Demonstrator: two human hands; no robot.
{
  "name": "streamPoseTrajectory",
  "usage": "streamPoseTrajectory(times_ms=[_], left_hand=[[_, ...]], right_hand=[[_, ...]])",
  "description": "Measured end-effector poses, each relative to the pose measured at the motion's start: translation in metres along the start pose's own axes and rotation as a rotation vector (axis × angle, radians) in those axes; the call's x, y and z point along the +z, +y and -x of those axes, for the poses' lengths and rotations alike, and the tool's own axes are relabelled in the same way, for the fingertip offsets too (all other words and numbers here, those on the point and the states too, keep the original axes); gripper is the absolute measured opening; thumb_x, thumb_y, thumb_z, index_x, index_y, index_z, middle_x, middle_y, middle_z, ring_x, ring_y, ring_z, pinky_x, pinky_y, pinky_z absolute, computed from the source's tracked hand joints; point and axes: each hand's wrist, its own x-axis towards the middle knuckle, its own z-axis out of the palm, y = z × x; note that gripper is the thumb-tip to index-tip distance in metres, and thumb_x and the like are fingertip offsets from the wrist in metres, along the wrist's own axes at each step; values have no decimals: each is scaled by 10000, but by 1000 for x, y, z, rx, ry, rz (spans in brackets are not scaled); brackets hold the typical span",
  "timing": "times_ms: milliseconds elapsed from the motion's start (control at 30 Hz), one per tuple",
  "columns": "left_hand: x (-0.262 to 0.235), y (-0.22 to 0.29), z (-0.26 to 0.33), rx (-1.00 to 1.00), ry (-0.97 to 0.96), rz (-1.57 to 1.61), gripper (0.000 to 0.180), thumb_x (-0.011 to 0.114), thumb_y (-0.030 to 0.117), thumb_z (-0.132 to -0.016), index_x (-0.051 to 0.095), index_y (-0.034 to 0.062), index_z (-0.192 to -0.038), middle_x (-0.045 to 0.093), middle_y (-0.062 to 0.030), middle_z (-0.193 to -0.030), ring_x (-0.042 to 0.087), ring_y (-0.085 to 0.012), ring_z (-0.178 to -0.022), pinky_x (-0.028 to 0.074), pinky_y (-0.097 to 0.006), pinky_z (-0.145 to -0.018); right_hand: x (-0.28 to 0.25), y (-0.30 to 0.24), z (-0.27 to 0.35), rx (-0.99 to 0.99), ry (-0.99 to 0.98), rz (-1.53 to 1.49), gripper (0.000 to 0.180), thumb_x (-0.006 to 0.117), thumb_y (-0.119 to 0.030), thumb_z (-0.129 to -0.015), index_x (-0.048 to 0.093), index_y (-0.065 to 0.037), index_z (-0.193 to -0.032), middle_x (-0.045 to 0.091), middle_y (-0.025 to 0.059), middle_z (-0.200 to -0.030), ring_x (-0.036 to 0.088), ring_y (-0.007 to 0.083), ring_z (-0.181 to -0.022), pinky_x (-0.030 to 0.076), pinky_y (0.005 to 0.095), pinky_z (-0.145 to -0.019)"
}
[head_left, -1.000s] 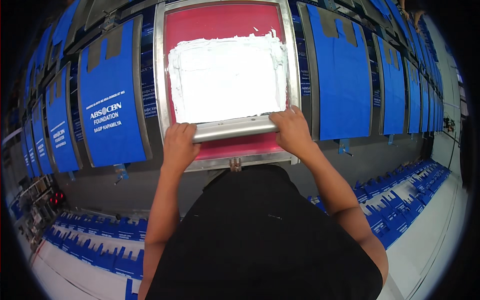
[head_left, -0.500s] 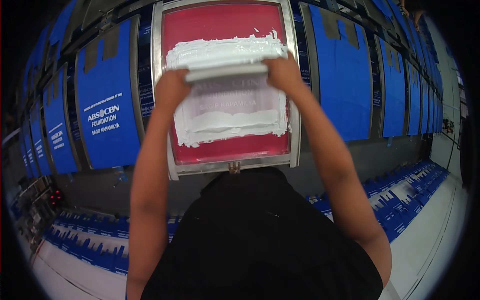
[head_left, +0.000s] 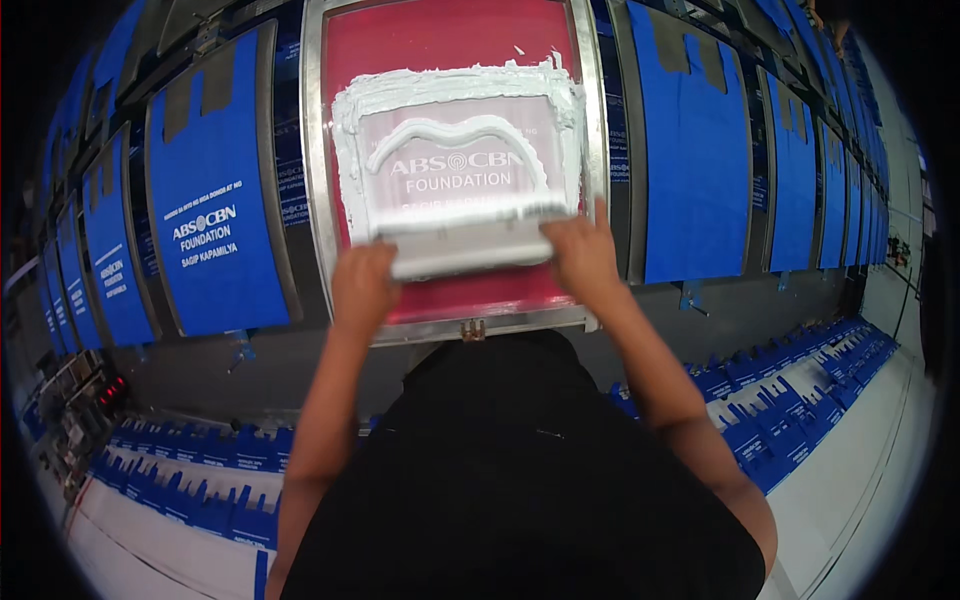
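Observation:
A squeegee lies across the lower part of a screen-printing frame, slightly blurred by motion. My left hand is closed round its left end and my right hand round its right end. The screen's mesh is red, with a pale window in the middle that shows white lettering. Thick white ink borders this window at the top and sides, and a curved ridge of it crosses the window. More ink sits along the squeegee's blade.
Blue bags lie flat on dark boards to the left, some printed in white. Another row of blue bags lies to the right. Below, more blue bags are laid out in rows on both sides. A metal hinge or clip sits on the frame's near edge.
Both hands have drawn the squeegee toward me, from the upper window to the lower end of the screen. The white lettering shows more clearly, and a curved ink ridge is left behind.

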Motion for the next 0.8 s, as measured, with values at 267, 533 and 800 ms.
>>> streamPoseTrajectory(times_ms=[267, 533, 800], left_hand=[[-52, -39, -179, -146, -75, -99, 284, 747, 277, -743, 714, 105, -966, 690, -178, -855, 667, -348, -847, 527, -424, -767], [-3, 11, 32, 94, 87, 42, 411, 689, -36, -551, 652, 54, -951, 649, -141, -874, 602, -336, -845, 486, -452, -777], [-38, -38, -157, -141, -30, -107, 283, 739, 213, -713, 712, 106, -973, 686, -167, -889, 654, -342, -871, 522, -435, -767]], right_hand=[[-47, 52, -184, 28, -143, 155, 389, 629, -130, -684, 684, -165, -1067, 709, 101, -904, 674, 269, -915, 400, 487, -947], [-25, -20, 19, 63, -204, -17, 397, 621, -12, -664, 679, -133, -1038, 695, 96, -884, 650, 282, -908, 226, 576, -1124], [-28, 42, -156, 50, -100, 201, 403, 630, -83, -685, 674, -151, -1080, 698, 112, -902, 661, 286, -915, 358, 548, -1026]])
